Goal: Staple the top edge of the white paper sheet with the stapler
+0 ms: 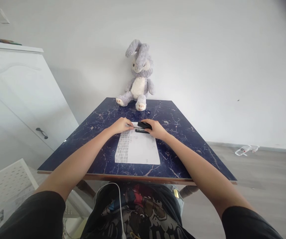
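A black stapler (144,125) lies over the far end of a printed sheet of paper (144,149), its upper arm lifted from the base and a silvery metal strip showing between them. My right hand (156,128) is closed around the stapler's right end. At the stapler's left end, the fingers of my left hand (121,125) are pinched together by the silvery part; what they hold is too small to tell. Dense print runs down the left side of the paper, which lies flat on the dark blue marbled table (180,146).
A grey plush rabbit (139,79) sits at the table's far edge against the white wall. To the left stand a white cabinet (21,96) and a white perforated chair (8,179). A white cable (119,199) hangs before my shirt. Clear plastic (246,150) lies on the floor at right.
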The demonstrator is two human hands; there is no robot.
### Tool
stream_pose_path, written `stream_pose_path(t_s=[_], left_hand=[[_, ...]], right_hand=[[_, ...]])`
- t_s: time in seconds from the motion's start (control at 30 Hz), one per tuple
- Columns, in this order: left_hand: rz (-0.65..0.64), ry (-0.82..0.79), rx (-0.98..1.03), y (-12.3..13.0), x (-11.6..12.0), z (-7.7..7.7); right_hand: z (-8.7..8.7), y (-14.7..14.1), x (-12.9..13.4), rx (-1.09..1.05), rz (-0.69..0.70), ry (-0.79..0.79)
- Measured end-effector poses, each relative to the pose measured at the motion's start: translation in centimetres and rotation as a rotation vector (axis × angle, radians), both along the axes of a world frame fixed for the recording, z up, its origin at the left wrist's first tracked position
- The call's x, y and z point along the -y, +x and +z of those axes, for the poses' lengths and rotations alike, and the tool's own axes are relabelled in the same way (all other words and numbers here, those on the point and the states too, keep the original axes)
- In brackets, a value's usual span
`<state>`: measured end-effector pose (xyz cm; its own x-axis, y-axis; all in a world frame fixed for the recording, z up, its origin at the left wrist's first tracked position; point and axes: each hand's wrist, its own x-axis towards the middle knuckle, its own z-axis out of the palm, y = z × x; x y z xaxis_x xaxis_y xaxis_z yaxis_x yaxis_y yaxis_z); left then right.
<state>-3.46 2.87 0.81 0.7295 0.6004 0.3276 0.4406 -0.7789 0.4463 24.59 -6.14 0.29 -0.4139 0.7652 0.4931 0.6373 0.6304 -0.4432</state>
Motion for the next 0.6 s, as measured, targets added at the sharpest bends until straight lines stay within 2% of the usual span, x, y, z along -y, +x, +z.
stream_pose_path(t_s=[0.27,0.6], left_hand=[[-0.035,-0.059,0.009,-1.1,-0.4,0.3],[0.007,-0.007,0.077,-0.7,-0.5,-0.9]], right_hand=[[-0.1,0.1,-0.1,-0.007,0.005,-0.004],[-0.3,0.1,-0.3,-0.012,0.008,0.004]])
